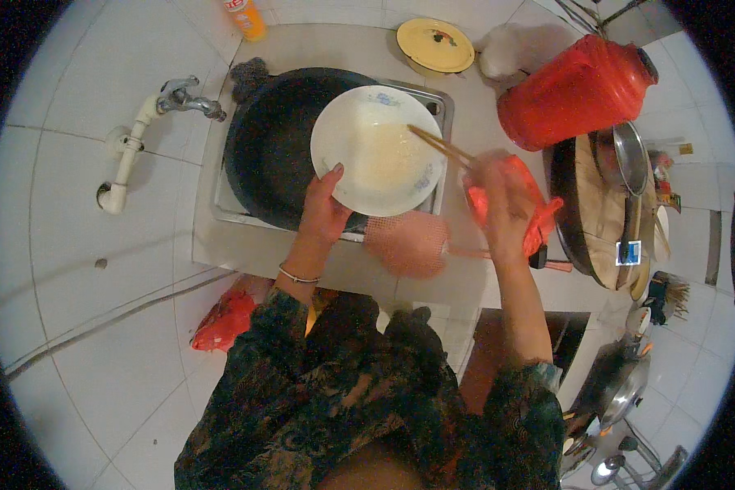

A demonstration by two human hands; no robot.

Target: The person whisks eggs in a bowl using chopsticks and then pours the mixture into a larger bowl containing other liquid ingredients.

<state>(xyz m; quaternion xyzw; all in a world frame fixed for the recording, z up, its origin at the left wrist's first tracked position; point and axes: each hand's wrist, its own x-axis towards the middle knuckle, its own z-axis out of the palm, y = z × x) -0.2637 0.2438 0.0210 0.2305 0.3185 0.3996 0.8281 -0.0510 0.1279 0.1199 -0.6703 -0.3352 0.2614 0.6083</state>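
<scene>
My left hand (pixel 327 205) grips the near-left rim of a white bowl (pixel 337 131) with blue floral decoration, thumb over the rim. A shallow pale yellow layer (pixel 383 159), perhaps liquid, covers its bottom. My right hand (pixel 505 205), somewhat blurred, holds a pair of wooden chopsticks (pixel 444 147) whose tips reach inside the bowl on its right. The bowl is above a large dark basin (pixel 263 147) standing in a metal-rimmed sink (pixel 444 101). A red plastic bag (pixel 542 226) lies behind and beside my right hand.
A pink mesh fly swatter (pixel 407 245) lies along the counter's front. At right are a red thermos flask (pixel 576 92) and a round wooden chopping board (pixel 594 220). A yellow lidded enamel container (pixel 435 46) stands at the back. The water tap (pixel 190 101) juts from the left wall.
</scene>
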